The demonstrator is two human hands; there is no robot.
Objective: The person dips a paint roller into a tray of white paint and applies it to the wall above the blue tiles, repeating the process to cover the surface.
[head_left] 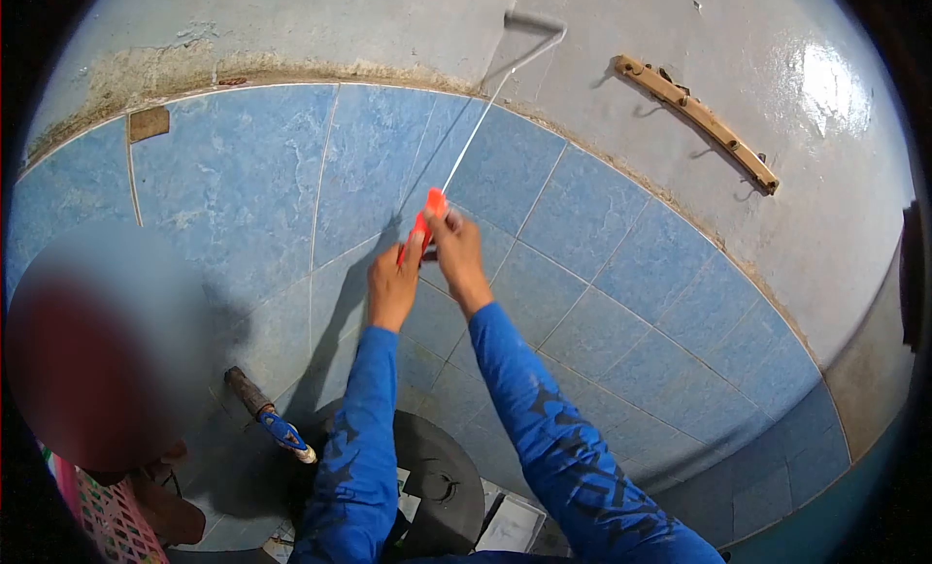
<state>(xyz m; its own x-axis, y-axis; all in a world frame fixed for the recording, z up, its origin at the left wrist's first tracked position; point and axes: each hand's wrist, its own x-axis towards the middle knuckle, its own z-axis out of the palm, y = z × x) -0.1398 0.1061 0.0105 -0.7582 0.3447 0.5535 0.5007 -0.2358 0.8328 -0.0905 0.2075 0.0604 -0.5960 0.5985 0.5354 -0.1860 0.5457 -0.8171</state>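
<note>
Both of my hands grip the orange handle of a paint roller point(436, 201), which is held up toward the wall. My left hand point(393, 287) wraps the lower end of the handle. Just above and to the right, my right hand point(458, 258) closes round its upper part. A thin metal rod runs up from the handle to the roller head point(535, 21), which is at the grey upper wall point(592, 30) above the tile edge. The head looks slightly smeared by motion.
Blue tiles point(388, 147) cover the lower wall. A wooden hook rack point(699, 117) hangs at the right. Below left, a tap with a blue handle point(280, 430) sticks out beside a dark round container point(451, 457). A pink plastic basket point(116, 515) stands at the lower left, near a blurred area.
</note>
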